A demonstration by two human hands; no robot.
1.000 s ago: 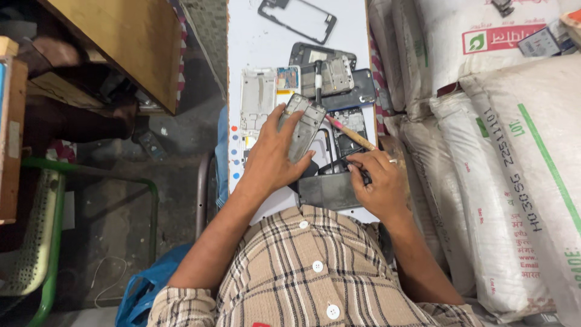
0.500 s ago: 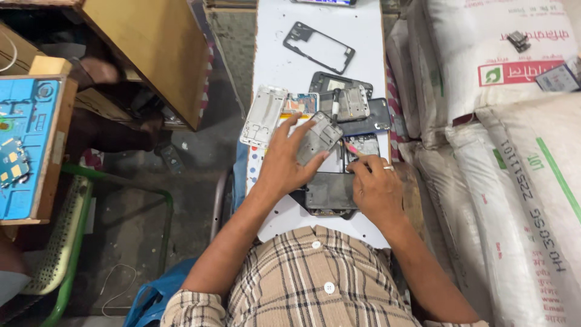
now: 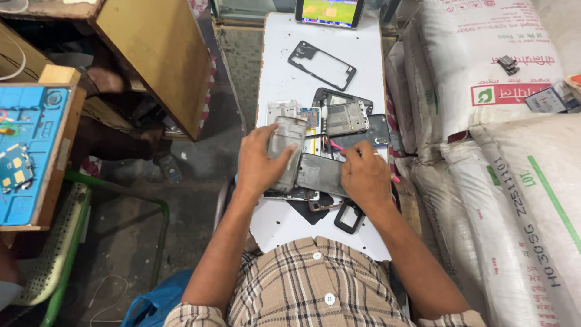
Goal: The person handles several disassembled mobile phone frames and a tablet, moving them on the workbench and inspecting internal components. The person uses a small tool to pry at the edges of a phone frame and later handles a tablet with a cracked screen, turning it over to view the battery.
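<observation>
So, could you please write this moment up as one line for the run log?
left hand: grips grey phone panel | right hand: holds pink tool, rests on dark phone body | white table: loose frames, phone parts

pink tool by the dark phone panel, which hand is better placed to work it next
Right, probably. The right hand already grips the pink tool over the dark phone panel, while the left hand is busy holding the grey phone frame.
</observation>
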